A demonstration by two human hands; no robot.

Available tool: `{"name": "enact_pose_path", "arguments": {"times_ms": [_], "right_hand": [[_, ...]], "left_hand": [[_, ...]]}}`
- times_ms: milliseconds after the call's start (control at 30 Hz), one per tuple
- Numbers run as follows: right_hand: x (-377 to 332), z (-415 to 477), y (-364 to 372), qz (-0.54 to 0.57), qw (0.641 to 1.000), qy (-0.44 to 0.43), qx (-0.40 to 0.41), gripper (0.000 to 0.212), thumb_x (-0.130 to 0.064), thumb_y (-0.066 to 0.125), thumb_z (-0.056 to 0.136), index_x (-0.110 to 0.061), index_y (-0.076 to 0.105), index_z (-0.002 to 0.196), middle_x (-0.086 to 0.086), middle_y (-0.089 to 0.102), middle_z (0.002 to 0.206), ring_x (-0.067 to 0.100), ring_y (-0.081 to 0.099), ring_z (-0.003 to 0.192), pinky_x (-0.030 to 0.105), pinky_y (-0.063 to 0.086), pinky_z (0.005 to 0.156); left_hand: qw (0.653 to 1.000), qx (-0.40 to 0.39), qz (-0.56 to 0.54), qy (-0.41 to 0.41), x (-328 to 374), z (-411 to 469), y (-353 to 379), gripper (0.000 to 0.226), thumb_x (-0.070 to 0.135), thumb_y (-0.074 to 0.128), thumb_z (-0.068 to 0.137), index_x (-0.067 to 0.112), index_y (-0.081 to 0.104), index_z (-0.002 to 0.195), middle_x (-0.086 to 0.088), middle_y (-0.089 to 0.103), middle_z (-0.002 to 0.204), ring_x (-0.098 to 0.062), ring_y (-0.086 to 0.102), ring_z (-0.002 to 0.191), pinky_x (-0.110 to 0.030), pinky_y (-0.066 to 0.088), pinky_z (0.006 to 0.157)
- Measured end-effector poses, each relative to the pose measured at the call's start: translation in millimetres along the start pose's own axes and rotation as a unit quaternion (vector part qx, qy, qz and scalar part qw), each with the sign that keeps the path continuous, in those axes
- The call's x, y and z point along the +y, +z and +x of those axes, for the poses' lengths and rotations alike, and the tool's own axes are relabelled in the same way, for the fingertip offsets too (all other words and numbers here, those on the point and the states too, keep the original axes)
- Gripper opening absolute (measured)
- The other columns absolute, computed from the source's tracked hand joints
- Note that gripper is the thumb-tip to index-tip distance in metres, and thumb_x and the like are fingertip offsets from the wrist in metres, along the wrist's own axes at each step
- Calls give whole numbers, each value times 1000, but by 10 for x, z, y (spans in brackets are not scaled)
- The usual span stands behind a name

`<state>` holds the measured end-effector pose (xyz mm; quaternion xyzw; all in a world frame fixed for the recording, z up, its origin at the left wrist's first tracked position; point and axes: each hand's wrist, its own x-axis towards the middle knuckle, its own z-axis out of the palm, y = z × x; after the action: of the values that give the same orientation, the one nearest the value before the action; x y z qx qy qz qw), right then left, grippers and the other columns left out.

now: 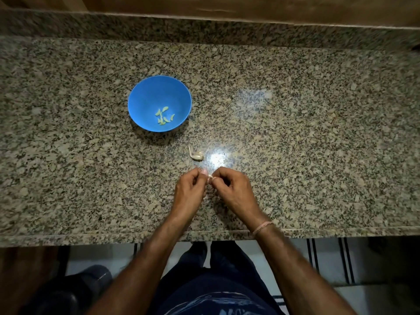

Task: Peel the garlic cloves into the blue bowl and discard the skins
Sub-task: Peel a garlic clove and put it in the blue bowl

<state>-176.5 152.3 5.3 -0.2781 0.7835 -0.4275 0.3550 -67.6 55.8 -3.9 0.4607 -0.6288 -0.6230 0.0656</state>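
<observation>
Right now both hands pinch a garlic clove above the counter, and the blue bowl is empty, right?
No. The head view shows the blue bowl holds several peeled cloves. The left hand and right hand do pinch a garlic clove above the counter.

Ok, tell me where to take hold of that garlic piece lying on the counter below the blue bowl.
Pinch the garlic piece across its plump rounded body, coming straight down from above, since it lies flat on the counter. Avoid the thin curled tail pointing towards the blue bowl; it looks too flimsy to hold.
</observation>
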Motion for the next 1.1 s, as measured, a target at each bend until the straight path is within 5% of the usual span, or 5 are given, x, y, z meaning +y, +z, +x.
{"name": "enact_pose_path", "arguments": {"times_ms": [167, 400, 600, 833, 1100], "right_hand": [[20, -28, 12, -118, 989, -79, 47, 24, -20, 61, 98, -16, 62, 74, -6, 57, 67, 4, 45, 57, 14, 35, 54], [6, -128, 24, 58, 996, 23, 57, 22, -21, 66, 98, -12, 65, 77, -5, 61, 72, 2, 49, 64, 14, 45, 62], [77, -161, 76, 141, 985, 91, 48, 24, -32, 66, 95, -12, 69, 81, 13, 72, 86, 18, 63, 78, 52, 60, 81], [102, -256, 58, 159, 984, 18, 76, 10, -22, 73, 97, -13, 75, 103, 0, 77, 101, 14, 74, 99, 38, 62, 92], [100, -189, 133, 143, 982, 43, 114, 5, -16, 76, 93, -13, 73, 90, 1, 74, 87, 15, 71, 84, 35, 63, 81]], "left_hand": [[1000, -15, -3, 26, 31, -64, 4, 32, 40, 50, 108, 16, 61, 89, -1, 57, 76, -17, 49, 67, -30, 42, 59], [998, 12, -45, 50, 26, -123, 29, 17, 30, 64, 102, 14, 69, 98, -5, 74, 90, -17, 73, 84, -36, 60, 77], [998, 25, -41, 40, 33, -143, 57, 15, 26, 64, 102, 14, 69, 95, -3, 74, 87, -16, 73, 82, -39, 62, 80], [986, 91, 123, 61, 141, -151, 75, 14, 28, 66, 101, 16, 68, 94, 3, 69, 86, -6, 65, 79, -11, 48, 61], [978, 55, -179, -90, 97, -171, 186, 22, 18, 54, 107, 7, 71, 100, -5, 64, 82, -8, 54, 68, -20, 49, 60]]}}
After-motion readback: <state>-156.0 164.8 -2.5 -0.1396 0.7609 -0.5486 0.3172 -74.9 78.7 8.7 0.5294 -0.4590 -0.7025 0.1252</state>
